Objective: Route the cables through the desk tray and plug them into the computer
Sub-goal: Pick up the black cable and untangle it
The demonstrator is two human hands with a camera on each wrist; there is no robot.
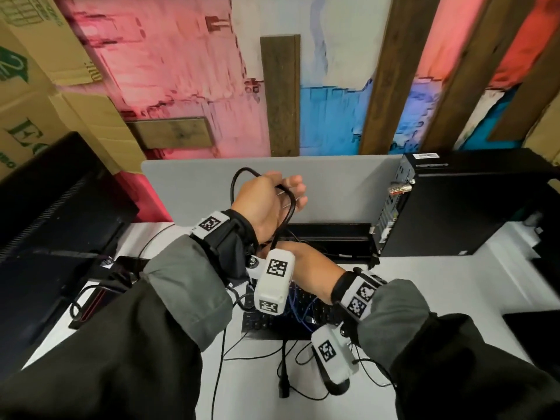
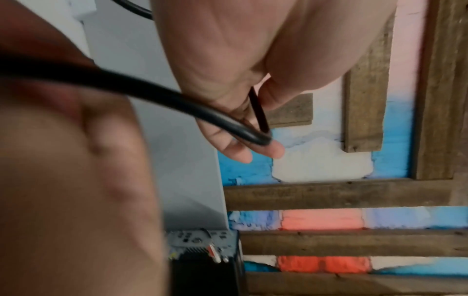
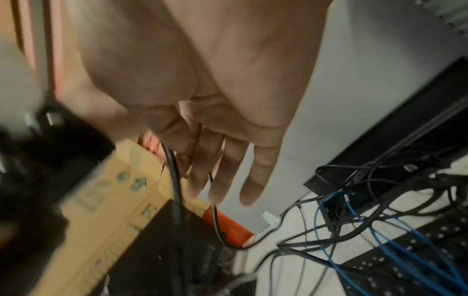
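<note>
Loose leads: thin black cables and a thick black power lead with a moulded plug [image 1: 283, 386] lie on the white desk [image 1: 454, 286] nearest the person.
Keyboard: flat black keyboard [image 1: 263, 322] sits past them, with blue network cable [image 3: 395, 236] tangled over it.
Right hand: right hand [image 1: 306, 268] is low over the keyboard, fingers straight and loose in the wrist view, gripping nothing; a thin black cable passes between the fingers there, contact unclear.
Left hand: left hand [image 1: 266, 201] is raised above the right hand, fingers and thumb curled on a thick black round cable [image 1: 236, 183].
Held cable: loops up and out to the left of the fist, doubles back through the fingers [image 2: 238, 148], then hangs down toward the tray.
Desk tray: long black metal cable tray [image 1: 330, 237] lies along the back of the desk, directly below and behind the raised hand, with cables in it.
Computer: black desktop tower [image 1: 460, 204] stands at the tray's right end, its rear port panel [image 1: 394, 201] facing the hands; the held cable is not plugged in.
Monitor: black monitor [image 1: 51, 225] stands left, seen from the back.
Divider: grey fabric desk screen [image 1: 197, 183] rises behind the tray.
Far: painted wall with brown wooden planks [image 1: 280, 95]; cardboard boxes [image 1: 36, 86] far left.
</note>
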